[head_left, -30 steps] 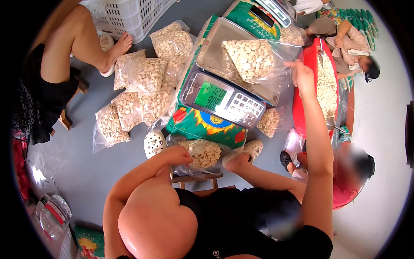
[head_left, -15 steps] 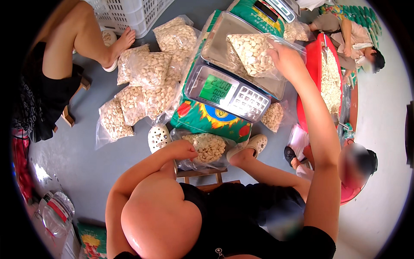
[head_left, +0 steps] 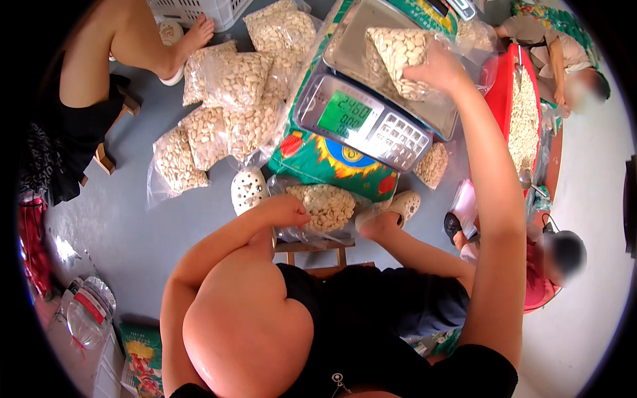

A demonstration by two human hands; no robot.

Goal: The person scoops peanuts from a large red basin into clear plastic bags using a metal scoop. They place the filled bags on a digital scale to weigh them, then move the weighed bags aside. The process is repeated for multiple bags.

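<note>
My right hand (head_left: 439, 66) grips a clear plastic bag of pale flat seeds (head_left: 400, 56) by its right side. The bag is tilted over the metal pan of a digital scale (head_left: 348, 33); whether its full weight rests there I cannot tell. The scale's green display (head_left: 343, 113) is lit. My left hand (head_left: 286, 210) is curled closed beside another bag of pale seeds (head_left: 323, 207), low between my feet. Whatever the left fingers hold, if anything, is hidden.
The scale stands on a green printed sack (head_left: 332, 164). Several filled seed bags (head_left: 242, 79) are heaped left of it. A smaller bag (head_left: 432, 164) lies to its right, near a red tub of seeds (head_left: 504, 106). Other people sit at left and right; a white crate (head_left: 222, 12) stands behind.
My right hand has shifted its hold closer round the bag, and the display reading has changed. The view has moved slightly. My left hand stays closed by the lower bag.
</note>
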